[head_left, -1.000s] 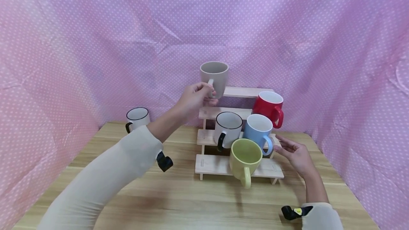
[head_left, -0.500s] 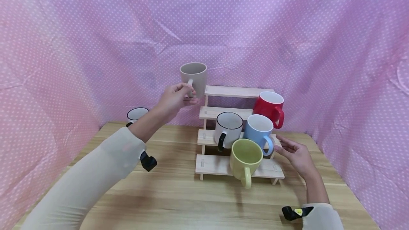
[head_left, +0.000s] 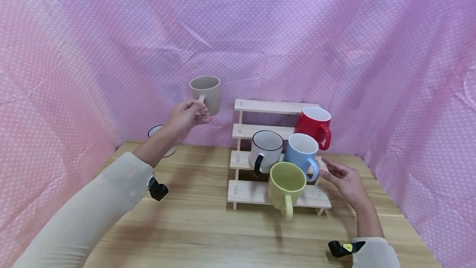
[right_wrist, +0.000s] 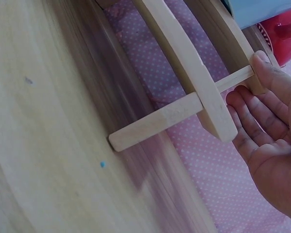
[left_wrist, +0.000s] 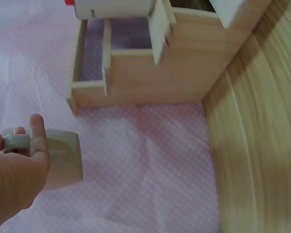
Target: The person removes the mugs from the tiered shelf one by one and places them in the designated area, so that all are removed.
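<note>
My left hand [head_left: 182, 120] holds a grey mug [head_left: 213, 96] by its handle, up in the air left of a stepped wooden shelf [head_left: 247, 192]. In the left wrist view, thumb and fingers pinch that handle. My right hand [head_left: 346, 183] grips the right end of the shelf's second step; the right wrist view has the thumb on the step [right_wrist: 242, 41] and the other fingers below. On the shelf stand a red mug [head_left: 310, 125], a light blue mug [head_left: 299, 154], a white mug with black rim and handle [head_left: 269, 156], and a yellow-green mug [head_left: 284, 189] on the lowest step.
Another black-rimmed white mug [head_left: 171, 151] stands at the back left of the wooden table [head_left: 208, 230], mostly hidden behind my left forearm. A pink dotted cloth [head_left: 238, 32] hangs behind and at both sides. The shelf's top step [head_left: 273, 106] bears no mug.
My left hand has carried the grey mug leftward, away from over the shelf's top left end, and slightly down. The right hand stays at the shelf's end.
</note>
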A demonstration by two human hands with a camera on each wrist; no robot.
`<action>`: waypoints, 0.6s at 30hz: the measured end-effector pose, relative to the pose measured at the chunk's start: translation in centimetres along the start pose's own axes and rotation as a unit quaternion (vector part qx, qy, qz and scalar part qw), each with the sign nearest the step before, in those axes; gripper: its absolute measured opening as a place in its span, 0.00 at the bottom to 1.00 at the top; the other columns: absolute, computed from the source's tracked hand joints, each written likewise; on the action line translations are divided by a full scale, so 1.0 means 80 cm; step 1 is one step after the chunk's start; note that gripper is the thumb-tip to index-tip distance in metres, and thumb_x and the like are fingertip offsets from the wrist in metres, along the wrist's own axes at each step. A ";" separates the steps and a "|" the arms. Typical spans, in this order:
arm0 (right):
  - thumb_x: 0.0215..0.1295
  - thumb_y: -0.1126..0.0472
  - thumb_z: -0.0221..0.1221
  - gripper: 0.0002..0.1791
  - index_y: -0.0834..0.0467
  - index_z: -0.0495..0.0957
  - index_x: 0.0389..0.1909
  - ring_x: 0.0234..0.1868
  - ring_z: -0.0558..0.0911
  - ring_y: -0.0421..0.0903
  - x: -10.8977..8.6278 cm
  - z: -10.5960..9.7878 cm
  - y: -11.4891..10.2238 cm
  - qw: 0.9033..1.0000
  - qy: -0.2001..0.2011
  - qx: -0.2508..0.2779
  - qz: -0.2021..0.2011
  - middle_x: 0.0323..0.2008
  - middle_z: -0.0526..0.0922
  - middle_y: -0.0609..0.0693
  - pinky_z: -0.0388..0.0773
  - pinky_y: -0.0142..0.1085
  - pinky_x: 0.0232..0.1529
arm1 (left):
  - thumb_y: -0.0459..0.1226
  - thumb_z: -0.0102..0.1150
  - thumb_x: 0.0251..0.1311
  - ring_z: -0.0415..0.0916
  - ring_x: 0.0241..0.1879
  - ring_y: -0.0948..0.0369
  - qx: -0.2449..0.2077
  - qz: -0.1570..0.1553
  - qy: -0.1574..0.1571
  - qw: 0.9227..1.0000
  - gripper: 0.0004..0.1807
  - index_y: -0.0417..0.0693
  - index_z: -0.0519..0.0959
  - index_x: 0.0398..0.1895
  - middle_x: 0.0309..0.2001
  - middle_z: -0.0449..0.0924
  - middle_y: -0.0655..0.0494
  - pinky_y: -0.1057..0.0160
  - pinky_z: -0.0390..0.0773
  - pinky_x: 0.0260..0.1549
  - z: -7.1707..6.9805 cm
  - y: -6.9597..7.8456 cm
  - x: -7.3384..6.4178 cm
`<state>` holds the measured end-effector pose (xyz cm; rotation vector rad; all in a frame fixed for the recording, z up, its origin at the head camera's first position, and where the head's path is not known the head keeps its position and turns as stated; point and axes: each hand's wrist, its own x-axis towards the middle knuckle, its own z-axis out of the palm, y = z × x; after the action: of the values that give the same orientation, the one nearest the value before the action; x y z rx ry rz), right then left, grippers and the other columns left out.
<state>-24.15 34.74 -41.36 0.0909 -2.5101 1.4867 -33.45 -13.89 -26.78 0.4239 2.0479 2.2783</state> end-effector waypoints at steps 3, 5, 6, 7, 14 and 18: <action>0.68 0.53 0.68 0.33 0.62 0.73 0.70 0.45 0.83 0.28 0.001 -0.001 0.002 1.000 -0.002 -0.003 0.005 0.49 0.85 0.54 0.79 0.21 0.46 | 0.35 0.45 0.79 0.83 0.39 0.59 -0.004 -0.007 0.008 1.000 0.12 0.31 0.71 0.51 0.46 0.70 0.48 0.63 0.83 0.53 -0.010 -0.007 -0.001; 0.68 0.52 0.68 0.34 0.62 0.73 0.70 0.45 0.82 0.28 0.002 -0.001 0.004 1.000 -0.004 -0.005 0.007 0.51 0.85 0.55 0.79 0.21 0.46 | 0.34 0.45 0.79 0.83 0.38 0.59 -0.004 -0.012 0.013 1.000 0.12 0.31 0.71 0.51 0.46 0.70 0.48 0.63 0.82 0.54 -0.016 -0.013 -0.001; 0.67 0.52 0.68 0.34 0.62 0.73 0.70 0.45 0.83 0.29 0.003 -0.001 0.004 1.000 -0.005 -0.004 0.008 0.51 0.85 0.56 0.79 0.21 0.46 | 0.35 0.45 0.79 0.83 0.38 0.60 0.001 -0.015 0.014 1.000 0.12 0.31 0.71 0.51 0.45 0.70 0.48 0.63 0.82 0.54 -0.020 -0.016 -0.002; 0.67 0.51 0.68 0.34 0.61 0.72 0.70 0.45 0.83 0.28 0.003 -0.002 0.005 1.000 -0.006 -0.005 0.009 0.51 0.85 0.56 0.79 0.21 0.46 | 0.36 0.44 0.80 0.83 0.39 0.60 0.009 -0.017 0.014 1.000 0.13 0.30 0.71 0.52 0.46 0.70 0.48 0.63 0.82 0.54 -0.024 -0.019 -0.003; 0.67 0.48 0.68 0.36 0.60 0.72 0.71 0.46 0.82 0.28 0.002 -0.003 0.004 1.000 -0.006 -0.013 0.023 0.54 0.83 0.59 0.78 0.20 0.47 | 0.40 0.43 0.81 0.82 0.44 0.57 0.054 -0.032 0.012 0.998 0.20 0.28 0.68 0.58 0.49 0.70 0.47 0.62 0.81 0.57 -0.044 -0.048 -0.008; 0.68 0.49 0.68 0.35 0.59 0.72 0.71 0.46 0.82 0.28 0.002 -0.003 0.004 1.000 -0.009 -0.013 0.020 0.56 0.82 0.63 0.78 0.20 0.47 | 0.39 0.42 0.81 0.82 0.44 0.58 0.067 -0.029 0.009 0.997 0.22 0.25 0.66 0.61 0.50 0.69 0.45 0.62 0.81 0.56 -0.054 -0.067 -0.012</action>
<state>-24.33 35.10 -41.45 0.0496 -2.5583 1.4753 -34.36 -17.62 -32.56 0.3445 2.1990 2.1291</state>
